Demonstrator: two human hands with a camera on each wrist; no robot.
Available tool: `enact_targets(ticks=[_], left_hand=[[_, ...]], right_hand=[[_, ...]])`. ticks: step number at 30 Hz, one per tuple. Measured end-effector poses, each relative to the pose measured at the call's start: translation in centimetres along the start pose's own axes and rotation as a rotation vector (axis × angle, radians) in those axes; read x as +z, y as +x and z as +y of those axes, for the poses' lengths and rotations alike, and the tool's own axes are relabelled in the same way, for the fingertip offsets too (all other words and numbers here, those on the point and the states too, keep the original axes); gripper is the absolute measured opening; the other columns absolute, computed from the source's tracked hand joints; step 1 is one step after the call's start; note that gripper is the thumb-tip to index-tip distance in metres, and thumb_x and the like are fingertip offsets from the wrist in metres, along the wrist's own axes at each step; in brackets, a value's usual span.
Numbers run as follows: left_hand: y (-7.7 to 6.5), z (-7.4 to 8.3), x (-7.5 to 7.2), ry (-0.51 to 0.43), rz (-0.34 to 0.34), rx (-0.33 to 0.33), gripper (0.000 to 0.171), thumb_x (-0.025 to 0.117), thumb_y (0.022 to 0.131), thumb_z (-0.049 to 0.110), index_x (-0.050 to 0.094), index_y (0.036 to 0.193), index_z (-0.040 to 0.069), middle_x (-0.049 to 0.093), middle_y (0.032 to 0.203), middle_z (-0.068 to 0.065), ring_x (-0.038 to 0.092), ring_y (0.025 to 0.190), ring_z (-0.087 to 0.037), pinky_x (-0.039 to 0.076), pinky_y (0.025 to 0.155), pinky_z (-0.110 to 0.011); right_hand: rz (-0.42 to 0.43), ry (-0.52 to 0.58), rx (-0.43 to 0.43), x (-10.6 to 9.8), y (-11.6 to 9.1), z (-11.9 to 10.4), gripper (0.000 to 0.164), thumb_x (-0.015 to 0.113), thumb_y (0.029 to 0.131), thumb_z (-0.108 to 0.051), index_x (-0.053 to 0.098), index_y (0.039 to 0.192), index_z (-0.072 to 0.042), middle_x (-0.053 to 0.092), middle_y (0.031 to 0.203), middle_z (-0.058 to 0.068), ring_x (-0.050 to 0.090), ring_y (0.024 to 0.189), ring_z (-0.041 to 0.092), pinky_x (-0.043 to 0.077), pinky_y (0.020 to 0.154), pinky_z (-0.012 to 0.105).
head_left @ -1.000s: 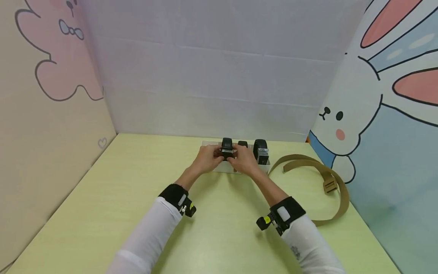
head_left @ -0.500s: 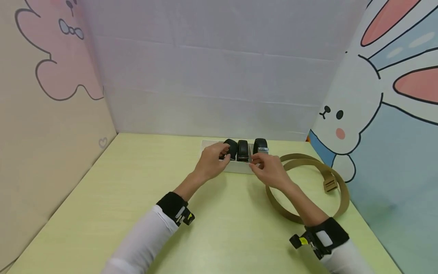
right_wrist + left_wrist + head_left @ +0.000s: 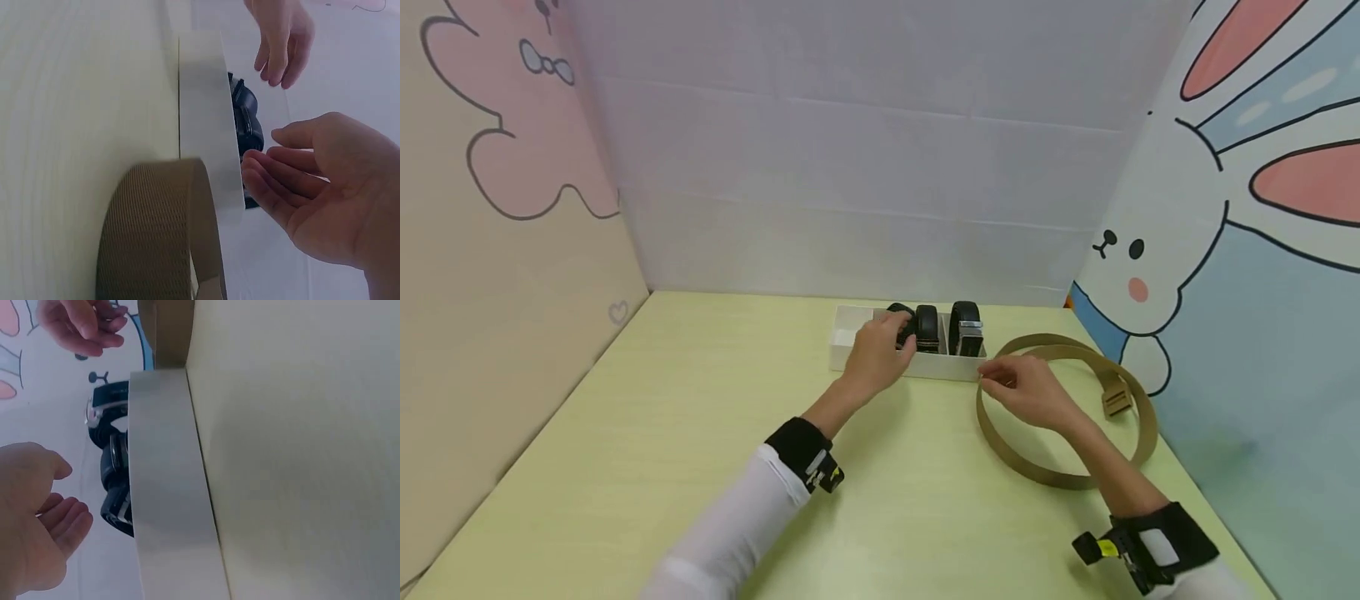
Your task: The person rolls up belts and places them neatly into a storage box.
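Observation:
Three rolled black belts stand in a white divided box at the back of the table: a left belt [image 3: 909,334], a middle belt [image 3: 927,325] and a right belt [image 3: 956,329] with a silver buckle. My left hand [image 3: 874,358] is beside the left belt and partly hides it in the head view. In the left wrist view that hand [image 3: 28,519] is apart from the belts, fingers loosely bent. My right hand [image 3: 1033,390] hovers at the box's right end, over a tan webbing belt [image 3: 1063,479]. Its fingers [image 3: 278,181] are relaxed and hold nothing.
The white box [image 3: 943,367] has dividers, and the belts sit in its middle and right part. The tan belt lies in a loose coil on the table's right side, its buckle [image 3: 1117,398] outward. Printed walls stand left and right, and a white sheet [image 3: 850,167] hangs behind.
Both hands were together on a black belt at the box. The belt is now in the box beside the others. My right hand has moved right, toward the tan belt; the left has drawn off slightly.

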State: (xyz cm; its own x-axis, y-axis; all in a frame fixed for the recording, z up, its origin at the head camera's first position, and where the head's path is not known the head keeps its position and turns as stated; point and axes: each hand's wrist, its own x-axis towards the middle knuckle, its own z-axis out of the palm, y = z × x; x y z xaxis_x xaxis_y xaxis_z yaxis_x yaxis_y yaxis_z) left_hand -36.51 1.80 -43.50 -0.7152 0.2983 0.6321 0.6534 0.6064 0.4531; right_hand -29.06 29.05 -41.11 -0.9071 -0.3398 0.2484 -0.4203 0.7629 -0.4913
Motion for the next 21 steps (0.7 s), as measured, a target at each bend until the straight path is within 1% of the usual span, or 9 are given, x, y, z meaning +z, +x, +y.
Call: enact_targets(ticks=[4,5,9,11,12,14,16,18,21], left_hand=[[1.3,-1.7,0.0,-0.054,-0.062,-0.179,0.032,0.074,0.109,0.014,0.074,0.132,-0.007,0.081,0.120,-0.024,0.080,0.108,-0.037,0.067,0.093,-0.049],[1.6,-3.0,0.7,-0.069,-0.074,-0.196,0.029,0.073,0.110,0.019,0.076,0.128,-0.004,0.081,0.115,-0.021,0.079,0.103,-0.034,0.067,0.089,-0.046],[2.1,-4.2,1.6,-0.106,-0.154,-0.298,0.029,0.073,0.111,0.024,0.076,0.125,-0.002,0.081,0.114,-0.021,0.077,0.099,-0.036,0.064,0.085,-0.048],[2.4,-5.5,2.9,-0.087,-0.164,-0.318,0.032,0.074,0.110,0.025,0.075,0.129,-0.001,0.081,0.119,-0.022,0.078,0.104,-0.038,0.065,0.087,-0.049],[2.5,-5.1,2.7,-0.093,-0.175,-0.340,0.034,0.074,0.110,0.021,0.074,0.134,-0.004,0.080,0.125,-0.025,0.078,0.110,-0.043,0.065,0.091,-0.053],[2.6,-6.0,3.4,-0.083,-0.167,-0.339,0.034,0.074,0.110,0.021,0.075,0.135,-0.002,0.081,0.127,-0.024,0.078,0.114,-0.044,0.066,0.094,-0.053],[2.6,-6.9,4.0,-0.083,-0.150,-0.328,0.033,0.075,0.109,0.021,0.077,0.135,0.000,0.082,0.126,-0.021,0.079,0.114,-0.042,0.066,0.095,-0.052],[2.4,-6.8,3.3,-0.115,-0.137,-0.318,0.030,0.075,0.109,0.020,0.078,0.133,0.001,0.084,0.123,-0.019,0.080,0.111,-0.039,0.066,0.093,-0.048],[2.0,-6.4,1.9,-0.192,-0.141,-0.331,0.030,0.074,0.109,0.016,0.078,0.134,0.001,0.085,0.122,-0.020,0.082,0.110,-0.038,0.067,0.091,-0.046]], right_hand=[[-0.072,0.179,-0.022,2.3,1.8,-2.6,0.033,0.068,0.112,-0.010,0.073,0.141,0.004,0.080,0.134,0.023,0.080,0.123,0.039,0.065,0.106,0.051],[-0.077,0.206,-0.028,2.9,2.3,-3.4,0.035,0.067,0.112,-0.009,0.071,0.144,0.006,0.077,0.138,0.026,0.078,0.127,0.042,0.063,0.109,0.053],[-0.038,0.219,0.009,5.0,4.6,-5.8,0.043,0.063,0.113,-0.008,0.063,0.152,0.009,0.070,0.150,0.030,0.072,0.138,0.045,0.059,0.116,0.054],[-0.004,0.198,0.036,5.9,5.7,-5.9,0.047,0.063,0.112,-0.011,0.060,0.154,0.009,0.069,0.152,0.031,0.072,0.139,0.045,0.059,0.116,0.054],[0.012,0.186,0.043,6.2,6.1,-6.0,0.049,0.063,0.112,-0.014,0.060,0.155,0.008,0.069,0.153,0.029,0.072,0.140,0.043,0.059,0.117,0.052],[0.057,0.144,0.043,8.0,7.8,-3.7,0.051,0.063,0.110,-0.021,0.062,0.154,0.004,0.073,0.148,0.026,0.076,0.134,0.037,0.062,0.112,0.047],[0.095,0.107,0.032,9.8,9.6,-1.0,0.048,0.062,0.108,-0.028,0.067,0.147,-0.002,0.079,0.134,0.020,0.080,0.117,0.030,0.063,0.103,0.043],[0.115,0.083,0.043,11.1,10.9,0.7,0.051,0.062,0.106,-0.033,0.067,0.149,-0.006,0.080,0.133,0.016,0.079,0.110,0.023,0.062,0.099,0.042],[0.101,0.072,0.077,11.2,11.9,0.4,0.054,0.061,0.107,-0.031,0.064,0.153,-0.004,0.078,0.138,0.020,0.081,0.107,0.025,0.063,0.095,0.045]])
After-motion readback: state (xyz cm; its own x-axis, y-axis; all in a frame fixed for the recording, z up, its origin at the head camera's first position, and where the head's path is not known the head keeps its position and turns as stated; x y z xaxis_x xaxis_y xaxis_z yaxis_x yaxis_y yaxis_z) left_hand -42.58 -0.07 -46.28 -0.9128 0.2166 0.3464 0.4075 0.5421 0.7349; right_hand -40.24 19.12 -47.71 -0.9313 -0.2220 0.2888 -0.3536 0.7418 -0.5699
